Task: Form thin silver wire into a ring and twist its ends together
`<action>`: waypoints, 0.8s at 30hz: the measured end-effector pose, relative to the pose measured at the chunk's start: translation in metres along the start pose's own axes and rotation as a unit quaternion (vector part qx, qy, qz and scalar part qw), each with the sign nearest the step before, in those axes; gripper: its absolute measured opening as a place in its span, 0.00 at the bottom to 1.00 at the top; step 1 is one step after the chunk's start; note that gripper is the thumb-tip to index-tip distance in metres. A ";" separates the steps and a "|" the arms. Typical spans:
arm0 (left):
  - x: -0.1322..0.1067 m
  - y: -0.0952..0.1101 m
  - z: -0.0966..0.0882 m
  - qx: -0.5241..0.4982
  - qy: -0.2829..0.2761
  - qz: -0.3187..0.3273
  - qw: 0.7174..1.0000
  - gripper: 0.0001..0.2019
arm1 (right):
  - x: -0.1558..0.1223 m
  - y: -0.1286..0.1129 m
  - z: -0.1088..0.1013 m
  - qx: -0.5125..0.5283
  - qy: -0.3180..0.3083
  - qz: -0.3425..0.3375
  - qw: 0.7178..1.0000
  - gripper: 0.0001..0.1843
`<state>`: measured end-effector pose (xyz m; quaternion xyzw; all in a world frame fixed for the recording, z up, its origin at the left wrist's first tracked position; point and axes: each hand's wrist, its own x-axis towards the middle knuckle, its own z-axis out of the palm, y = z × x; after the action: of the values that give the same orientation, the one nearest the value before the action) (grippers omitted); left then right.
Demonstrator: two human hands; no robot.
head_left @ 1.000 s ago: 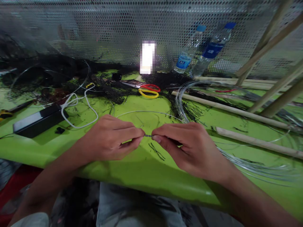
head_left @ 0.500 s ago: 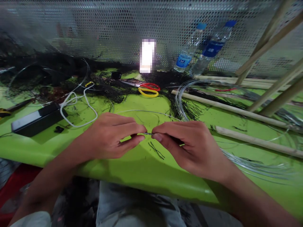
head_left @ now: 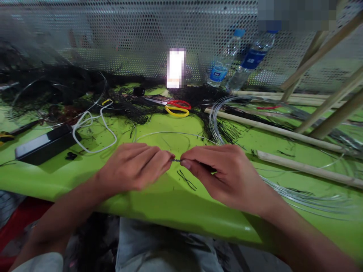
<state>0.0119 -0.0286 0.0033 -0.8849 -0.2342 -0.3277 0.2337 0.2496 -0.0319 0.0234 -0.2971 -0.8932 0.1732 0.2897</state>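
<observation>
My left hand [head_left: 134, 168] and my right hand [head_left: 224, 173] meet over the front of a lime-green table [head_left: 170, 206]. Both pinch a short stretch of thin grey wire [head_left: 176, 160] between thumb and fingers, fingertips almost touching. A loop of the same thin wire [head_left: 164, 133] arcs over the table behind my hands. A coil of silver wire [head_left: 218, 117] lies just right of my right hand and trails off along the table to the right.
Red and yellow scissors [head_left: 177, 107] lie behind the hands among black fibre scraps [head_left: 124, 102]. A black phone [head_left: 45, 143] with a white cable [head_left: 93, 124] sits left. Wooden sticks [head_left: 297, 168] lie right. Two water bottles [head_left: 246, 60] stand by the perforated metal screen [head_left: 127, 34].
My left hand's fingers have curled further over and rolled slightly on the wire. My right hand has stayed almost still, and the view has barely shifted.
</observation>
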 end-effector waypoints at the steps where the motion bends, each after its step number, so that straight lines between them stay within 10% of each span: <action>1: 0.002 0.002 -0.001 -0.016 -0.026 -0.037 0.999 0.06 | 0.000 0.001 0.001 -0.006 0.001 0.000 1.000 0.11; 10: 0.009 0.000 -0.013 -0.249 -0.255 -0.254 0.899 0.19 | 0.000 0.004 0.012 -0.013 -0.034 -0.015 0.999 0.09; 24: 0.015 -0.021 -0.024 -0.458 -0.277 -0.312 0.785 0.13 | -0.003 0.002 0.011 -0.008 -0.062 -0.037 0.997 0.09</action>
<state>-0.0014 -0.0223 0.0351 -0.8195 -0.3744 -0.1920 -0.3890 0.2459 -0.0340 0.0129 -0.2547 -0.9212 0.1732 0.2376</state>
